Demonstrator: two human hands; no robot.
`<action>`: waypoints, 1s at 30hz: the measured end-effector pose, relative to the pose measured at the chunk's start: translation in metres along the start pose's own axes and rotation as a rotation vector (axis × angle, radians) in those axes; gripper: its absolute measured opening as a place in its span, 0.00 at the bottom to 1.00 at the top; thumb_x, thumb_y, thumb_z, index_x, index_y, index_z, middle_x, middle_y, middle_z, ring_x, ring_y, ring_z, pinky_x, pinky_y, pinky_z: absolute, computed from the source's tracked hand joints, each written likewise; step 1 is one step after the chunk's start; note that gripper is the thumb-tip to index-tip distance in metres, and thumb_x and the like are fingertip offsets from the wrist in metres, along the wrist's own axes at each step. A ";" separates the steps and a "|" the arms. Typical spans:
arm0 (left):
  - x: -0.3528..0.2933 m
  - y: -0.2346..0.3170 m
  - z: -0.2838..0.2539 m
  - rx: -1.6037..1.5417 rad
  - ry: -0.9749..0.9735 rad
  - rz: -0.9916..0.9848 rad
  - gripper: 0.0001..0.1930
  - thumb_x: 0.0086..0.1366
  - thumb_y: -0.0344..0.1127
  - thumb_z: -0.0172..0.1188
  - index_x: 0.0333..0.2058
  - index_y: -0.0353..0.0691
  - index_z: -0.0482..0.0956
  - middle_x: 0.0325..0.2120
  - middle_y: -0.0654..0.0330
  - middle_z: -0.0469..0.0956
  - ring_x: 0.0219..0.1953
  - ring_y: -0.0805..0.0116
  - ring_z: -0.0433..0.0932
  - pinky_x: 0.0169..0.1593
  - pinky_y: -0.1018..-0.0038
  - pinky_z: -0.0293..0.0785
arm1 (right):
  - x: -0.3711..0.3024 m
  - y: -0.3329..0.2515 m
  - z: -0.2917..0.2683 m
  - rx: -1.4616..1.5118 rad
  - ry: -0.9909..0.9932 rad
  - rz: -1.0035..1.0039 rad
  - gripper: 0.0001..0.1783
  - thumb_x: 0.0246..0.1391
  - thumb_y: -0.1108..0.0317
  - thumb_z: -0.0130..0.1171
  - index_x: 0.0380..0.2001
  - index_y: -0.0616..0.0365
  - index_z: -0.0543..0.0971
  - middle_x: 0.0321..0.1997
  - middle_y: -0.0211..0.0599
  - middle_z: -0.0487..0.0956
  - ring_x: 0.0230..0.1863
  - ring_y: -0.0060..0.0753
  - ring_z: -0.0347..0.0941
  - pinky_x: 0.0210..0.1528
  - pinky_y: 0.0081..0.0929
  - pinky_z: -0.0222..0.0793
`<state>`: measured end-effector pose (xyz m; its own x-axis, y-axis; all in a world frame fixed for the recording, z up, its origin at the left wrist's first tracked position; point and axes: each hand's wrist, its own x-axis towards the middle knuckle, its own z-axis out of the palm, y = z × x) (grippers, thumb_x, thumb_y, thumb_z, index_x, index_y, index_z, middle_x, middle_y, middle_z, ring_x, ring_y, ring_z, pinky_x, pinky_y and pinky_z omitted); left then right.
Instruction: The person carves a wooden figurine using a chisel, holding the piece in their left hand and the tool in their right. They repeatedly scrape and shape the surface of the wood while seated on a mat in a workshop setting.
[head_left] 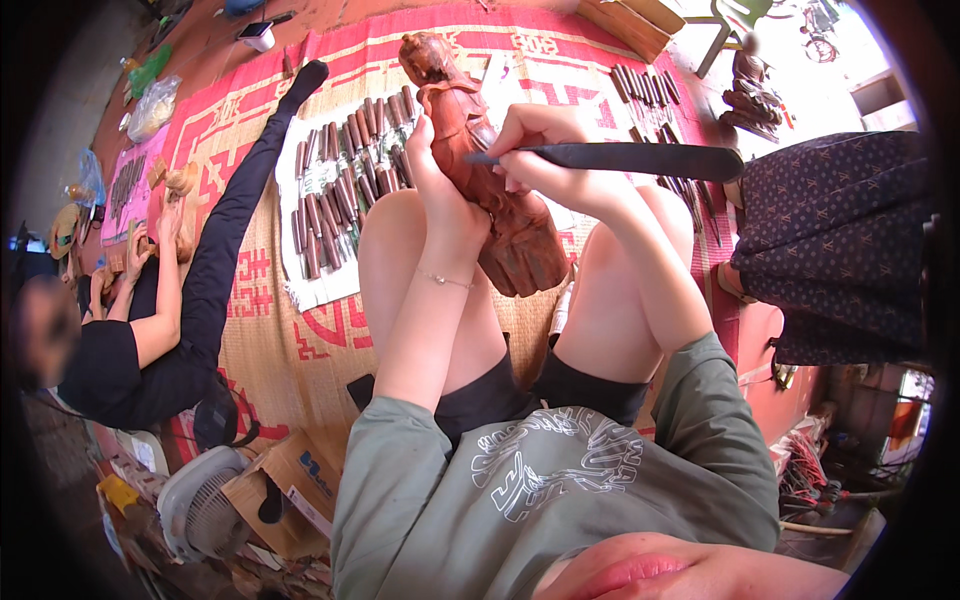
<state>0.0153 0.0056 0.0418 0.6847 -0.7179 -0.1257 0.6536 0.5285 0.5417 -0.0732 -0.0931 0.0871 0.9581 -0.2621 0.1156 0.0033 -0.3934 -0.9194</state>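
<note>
A reddish-brown carved wooden figurine point(525, 255) leans between my raised knees, its head pointing up and away to the left and its broad base toward me. My left hand point(447, 195) is closed round its left side, thumb lying up along the wood. My right hand point(550, 160) grips a long dark carving knife point(650, 160) near its tip. The knife's narrow end meets the figurine's middle, while its wide rounded end sticks out to the right. Whether the tip cuts in or only touches cannot be made out.
Left of my knees, several wooden-handled carving tools point(335, 200) lie in rows on a white cloth point(320, 290). More tools point(645, 88) lie to the right. A co-worker point(140, 340) sits at left with a pale carving point(180, 180). Another person's patterned garment point(840, 240) is close on my right.
</note>
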 end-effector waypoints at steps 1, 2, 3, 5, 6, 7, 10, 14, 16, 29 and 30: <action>0.002 -0.001 0.000 -0.001 0.033 0.017 0.28 0.62 0.56 0.42 0.53 0.41 0.65 0.46 0.57 0.71 0.48 0.62 0.72 0.51 0.65 0.68 | 0.001 -0.001 -0.001 -0.066 -0.013 -0.007 0.05 0.42 0.76 0.49 0.24 0.66 0.71 0.22 0.37 0.75 0.26 0.22 0.73 0.28 0.20 0.68; 0.003 -0.003 0.000 -0.002 0.066 0.034 0.29 0.61 0.56 0.42 0.53 0.41 0.65 0.46 0.57 0.71 0.48 0.62 0.72 0.51 0.65 0.68 | 0.001 -0.008 -0.001 -0.147 -0.030 0.103 0.05 0.41 0.76 0.49 0.24 0.67 0.72 0.21 0.36 0.75 0.25 0.22 0.73 0.28 0.20 0.68; 0.004 -0.003 0.002 -0.007 0.072 0.034 0.29 0.61 0.56 0.43 0.53 0.41 0.65 0.46 0.57 0.71 0.48 0.62 0.72 0.51 0.64 0.68 | 0.001 -0.007 -0.003 -0.167 -0.045 0.067 0.05 0.41 0.75 0.49 0.23 0.67 0.72 0.20 0.36 0.75 0.24 0.22 0.73 0.27 0.20 0.68; 0.005 -0.002 0.002 -0.018 0.084 0.036 0.29 0.60 0.57 0.43 0.52 0.42 0.65 0.45 0.57 0.71 0.47 0.62 0.72 0.50 0.63 0.69 | -0.001 -0.005 -0.009 -0.134 -0.010 0.057 0.05 0.41 0.75 0.49 0.23 0.66 0.73 0.21 0.36 0.75 0.24 0.21 0.73 0.26 0.19 0.67; 0.010 -0.003 -0.009 -0.028 0.079 0.011 0.29 0.59 0.59 0.45 0.51 0.43 0.66 0.43 0.58 0.71 0.45 0.62 0.71 0.47 0.61 0.69 | 0.001 -0.003 -0.011 -0.042 0.015 0.077 0.05 0.42 0.75 0.49 0.23 0.66 0.73 0.21 0.36 0.75 0.24 0.21 0.73 0.26 0.19 0.67; 0.014 -0.005 -0.015 -0.047 0.085 0.025 0.29 0.59 0.59 0.45 0.50 0.43 0.66 0.42 0.58 0.71 0.44 0.62 0.71 0.46 0.62 0.69 | 0.000 0.001 -0.013 0.053 0.042 0.107 0.05 0.42 0.75 0.49 0.23 0.66 0.73 0.21 0.35 0.75 0.24 0.21 0.73 0.26 0.18 0.67; 0.020 -0.006 -0.020 -0.091 0.147 0.080 0.28 0.58 0.59 0.46 0.49 0.43 0.67 0.39 0.59 0.70 0.40 0.63 0.71 0.42 0.63 0.70 | -0.003 -0.006 -0.018 -0.002 0.172 0.060 0.05 0.43 0.76 0.49 0.24 0.66 0.73 0.20 0.33 0.74 0.22 0.19 0.73 0.22 0.17 0.66; 0.019 -0.001 -0.014 -0.055 0.278 0.144 0.28 0.59 0.59 0.43 0.50 0.45 0.67 0.42 0.60 0.70 0.42 0.62 0.71 0.42 0.61 0.70 | -0.004 0.003 -0.019 -0.004 0.202 -0.008 0.04 0.44 0.77 0.49 0.23 0.67 0.73 0.20 0.34 0.74 0.22 0.20 0.72 0.22 0.16 0.67; 0.025 -0.003 -0.024 -0.096 0.284 0.182 0.28 0.59 0.59 0.43 0.51 0.46 0.67 0.43 0.60 0.70 0.42 0.61 0.71 0.41 0.60 0.71 | -0.005 0.001 -0.017 -0.023 0.209 -0.010 0.03 0.44 0.79 0.50 0.25 0.67 0.72 0.21 0.34 0.74 0.22 0.19 0.72 0.25 0.17 0.69; 0.019 -0.004 -0.016 -0.167 0.223 0.273 0.32 0.59 0.62 0.35 0.55 0.49 0.63 0.48 0.59 0.68 0.47 0.55 0.70 0.46 0.52 0.70 | -0.017 0.016 -0.007 0.134 0.149 -0.002 0.09 0.46 0.77 0.61 0.30 0.62 0.72 0.33 0.32 0.77 0.35 0.16 0.72 0.38 0.17 0.71; 0.017 -0.004 -0.017 -0.163 0.224 0.244 0.32 0.59 0.62 0.35 0.56 0.49 0.63 0.49 0.59 0.68 0.48 0.55 0.70 0.46 0.52 0.69 | -0.015 0.015 -0.005 0.189 0.143 0.026 0.08 0.46 0.77 0.61 0.31 0.62 0.73 0.32 0.32 0.77 0.35 0.17 0.73 0.39 0.16 0.71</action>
<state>0.0298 -0.0012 0.0232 0.8688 -0.4541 -0.1975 0.4924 0.7503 0.4411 -0.0891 -0.0991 0.0734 0.9081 -0.3977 0.1308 0.0458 -0.2163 -0.9753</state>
